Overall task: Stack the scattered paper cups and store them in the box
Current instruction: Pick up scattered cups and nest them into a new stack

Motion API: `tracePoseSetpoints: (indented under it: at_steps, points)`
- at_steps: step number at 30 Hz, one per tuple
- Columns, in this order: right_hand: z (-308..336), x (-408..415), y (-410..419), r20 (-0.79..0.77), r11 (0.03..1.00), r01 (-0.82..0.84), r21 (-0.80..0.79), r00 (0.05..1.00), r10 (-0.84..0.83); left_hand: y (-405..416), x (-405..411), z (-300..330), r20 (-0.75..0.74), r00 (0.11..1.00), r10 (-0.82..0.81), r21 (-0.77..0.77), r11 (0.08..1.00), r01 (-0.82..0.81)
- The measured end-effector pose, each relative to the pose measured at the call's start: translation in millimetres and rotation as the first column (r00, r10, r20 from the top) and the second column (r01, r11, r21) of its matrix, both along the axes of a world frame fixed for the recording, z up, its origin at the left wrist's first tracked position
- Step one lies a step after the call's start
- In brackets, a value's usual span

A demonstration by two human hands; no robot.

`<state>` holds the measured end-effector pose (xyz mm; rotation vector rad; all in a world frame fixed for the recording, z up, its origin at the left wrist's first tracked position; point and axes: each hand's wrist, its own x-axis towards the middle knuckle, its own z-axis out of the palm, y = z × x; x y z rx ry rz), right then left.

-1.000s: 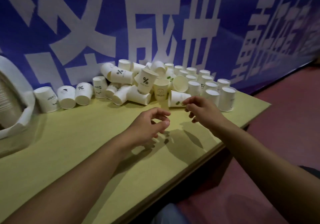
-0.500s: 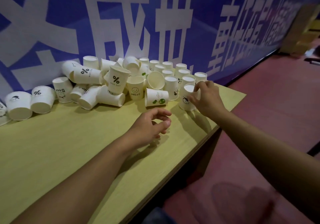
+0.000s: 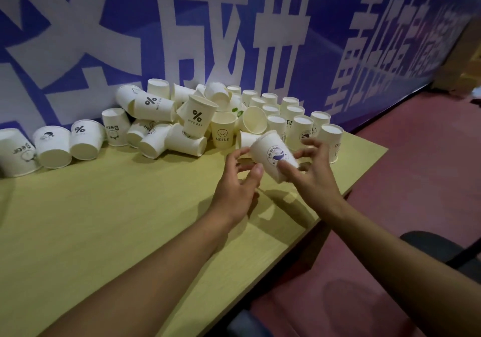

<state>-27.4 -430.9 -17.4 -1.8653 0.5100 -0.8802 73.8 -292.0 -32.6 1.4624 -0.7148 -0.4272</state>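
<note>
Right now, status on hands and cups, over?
Right hand grips blue-logo cup, tilted above table. Left hand open, fingers at its base. Cup pile unstacked. Box not in view.

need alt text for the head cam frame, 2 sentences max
A person's right hand grips a tilted white paper cup with a round blue logo above a yellow-green table, with the left hand open beside it and touching it. Behind lies a jumble of white paper cups, some upside down, some on their sides, against a blue banner with large white characters.
</note>
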Motion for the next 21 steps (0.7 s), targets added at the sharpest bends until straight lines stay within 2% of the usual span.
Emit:
tracePoseSetpoints:
  at_steps: [7, 9, 12, 14, 17, 21]
  points:
    - [-4.1, 6.4, 24.8, -0.132, 0.942, -0.328, 0.07, 0.933, 0.334, 7.4, -1.4, 2.8, 0.031, 0.999, 0.035, -0.048, 0.998, -0.033]
    - [-6.6, 9.8, 23.8, -0.153, 0.944, -0.33, 0.007, 0.932, 0.327, 8.3, 1.6, 1.2, 0.071, 0.994, 0.086, -0.045, 0.996, -0.083]
    - [-1.6, 14.6, 4.1, -0.154, 0.957, -0.145, -0.252, 0.982, 0.109, 10.2, 5.5, -1.1, 0.118, 0.982, 0.146, -0.043, 0.989, -0.142]
    - [6.7, 16.7, -20.7, -0.148, 0.913, 0.032, -0.406, 0.984, -0.1, 11.6, 7.0, -3.1, 0.154, 0.977, 0.148, -0.049, 0.989, -0.142]
    - [16.2, 18.6, -62.6, -0.179, 0.807, 0.215, -0.55, 0.913, -0.366, 12.2, 8.2, -5.7, 0.184, 0.975, 0.122, -0.042, 0.992, -0.117]
    - [24.7, 18.6, -105.2, -0.255, 0.726, 0.352, -0.591, 0.772, -0.582, 11.8, 7.9, -7.9, 0.21, 0.974, 0.09, -0.028, 0.996, -0.086]
